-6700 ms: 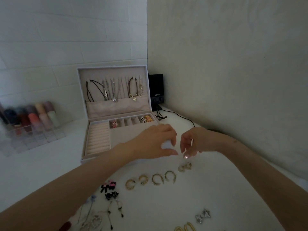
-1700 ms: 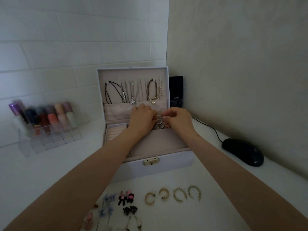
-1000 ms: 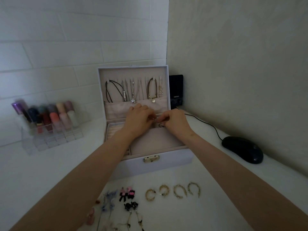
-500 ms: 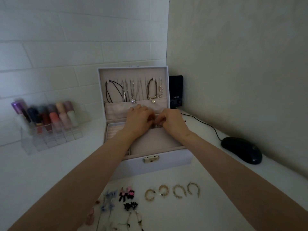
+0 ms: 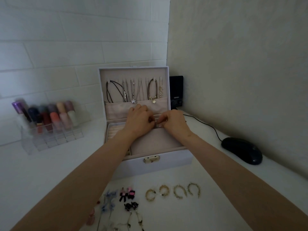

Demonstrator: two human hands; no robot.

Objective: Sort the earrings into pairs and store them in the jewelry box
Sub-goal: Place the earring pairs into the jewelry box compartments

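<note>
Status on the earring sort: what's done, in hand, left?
Done: cannot tell; the small compartments of the jewelry box are covered. In hand: left hand and right hand meet over them, fingers curled; whatever they hold is hidden. Left: four gold hoops, a pink-and-black pair, black earrings and blue earrings lie on the table.

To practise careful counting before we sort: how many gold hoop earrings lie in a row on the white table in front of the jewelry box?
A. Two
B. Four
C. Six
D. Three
B: four gold hoop earrings lie side by side on the table, in front of the open jewelry box.
</note>
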